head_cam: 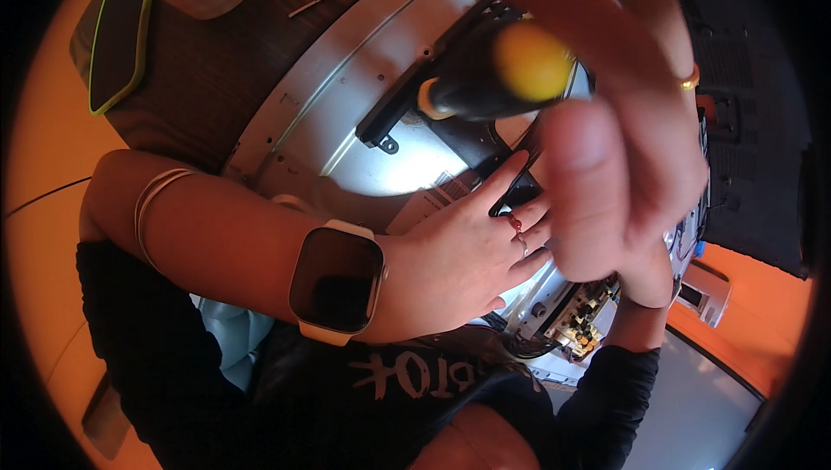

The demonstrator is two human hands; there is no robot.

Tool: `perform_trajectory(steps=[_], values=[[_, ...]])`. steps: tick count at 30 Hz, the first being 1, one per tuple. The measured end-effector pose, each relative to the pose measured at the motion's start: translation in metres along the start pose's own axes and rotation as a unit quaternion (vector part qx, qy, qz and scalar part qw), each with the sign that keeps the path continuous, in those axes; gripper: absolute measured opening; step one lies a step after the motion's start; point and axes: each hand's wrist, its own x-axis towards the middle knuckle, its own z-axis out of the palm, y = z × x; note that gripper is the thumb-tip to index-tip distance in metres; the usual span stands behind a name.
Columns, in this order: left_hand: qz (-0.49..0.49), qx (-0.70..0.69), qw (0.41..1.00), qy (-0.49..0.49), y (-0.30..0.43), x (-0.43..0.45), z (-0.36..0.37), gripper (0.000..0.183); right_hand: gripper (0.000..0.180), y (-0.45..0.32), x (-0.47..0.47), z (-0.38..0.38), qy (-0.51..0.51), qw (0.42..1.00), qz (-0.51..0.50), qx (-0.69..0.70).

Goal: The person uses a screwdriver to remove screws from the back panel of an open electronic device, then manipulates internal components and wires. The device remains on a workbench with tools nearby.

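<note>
My left hand (454, 259), with a watch on its wrist, rests palm down on a metal electronics chassis (311, 119), fingers apart at a black part. My right hand (623, 184) is blurred, close to the camera; its thumb partly covers my left fingertips. Beside that thumb is a black screwdriver-like handle (474, 84) with a yellow end and a yellow ring; whether my right fingers close on it cannot be told. A long black bar (396, 106) lies across the chassis, near a bright patch of light. A circuit board (581, 330) shows at lower right.
A dark phone-like object with a green rim (117, 45) lies at upper left on a brown wooden surface (195, 80), with a small thin stick (306, 8). A blurred skin-toned shape juts in above. A black vented panel (746, 119) stands at right; dark cables (526, 345) run near my shirt.
</note>
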Motion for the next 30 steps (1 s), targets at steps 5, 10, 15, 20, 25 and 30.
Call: perform_trajectory(steps=[5,10,15,20,25,30], values=[[-0.014,-0.042,0.999,0.02,0.001,0.004,0.002,0.058,0.046,0.004,0.005,0.01,-0.007,0.999,-0.031,0.0],[-0.039,-0.08,0.995,0.044,0.005,-0.003,0.012,0.046,0.046,0.001,0.017,0.032,0.024,0.994,-0.105,0.001],[-0.089,-0.274,0.947,0.144,0.008,-0.009,0.031,0.046,0.039,-0.028,0.022,0.053,-0.047,0.997,-0.017,-0.064],[-0.048,-0.139,0.985,0.093,0.012,-0.014,0.039,0.05,0.027,-0.037,0.041,0.083,-0.121,0.973,0.006,-0.198],[-0.048,-0.192,0.98,0.003,0.006,-0.006,0.033,0.055,0.012,-0.029,0.047,0.069,-0.148,0.988,0.031,-0.037],[0.011,-0.004,1.0,0.026,0.004,0.008,0.021,0.062,0.031,-0.017,0.029,-0.01,-0.003,0.99,0.12,0.075]])
